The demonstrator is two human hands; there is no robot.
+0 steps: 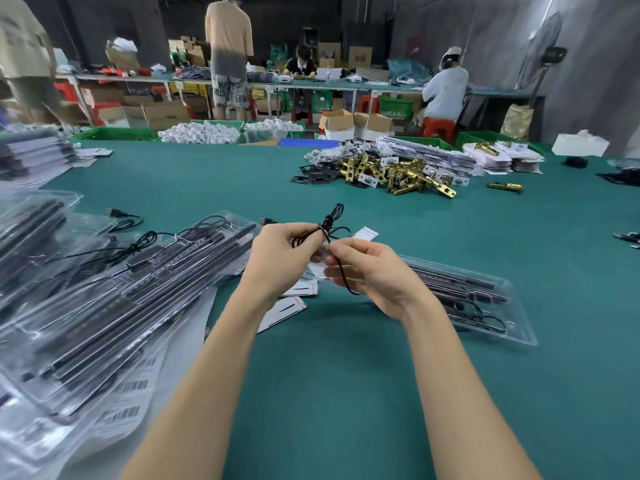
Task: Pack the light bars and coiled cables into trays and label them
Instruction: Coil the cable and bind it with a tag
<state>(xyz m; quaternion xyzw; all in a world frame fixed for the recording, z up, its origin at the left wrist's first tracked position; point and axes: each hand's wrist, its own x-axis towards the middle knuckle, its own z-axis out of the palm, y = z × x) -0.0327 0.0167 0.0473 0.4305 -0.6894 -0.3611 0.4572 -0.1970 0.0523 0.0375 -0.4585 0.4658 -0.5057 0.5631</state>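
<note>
Mid-frame, my left hand (277, 252) and right hand (360, 268) pinch the cable (327, 225); slack could unravel the coil.

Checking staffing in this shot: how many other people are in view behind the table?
4: one standing person, one seated at the far bench, one seated at right, one partly cut off at left edge. Others may be hidden.
</note>
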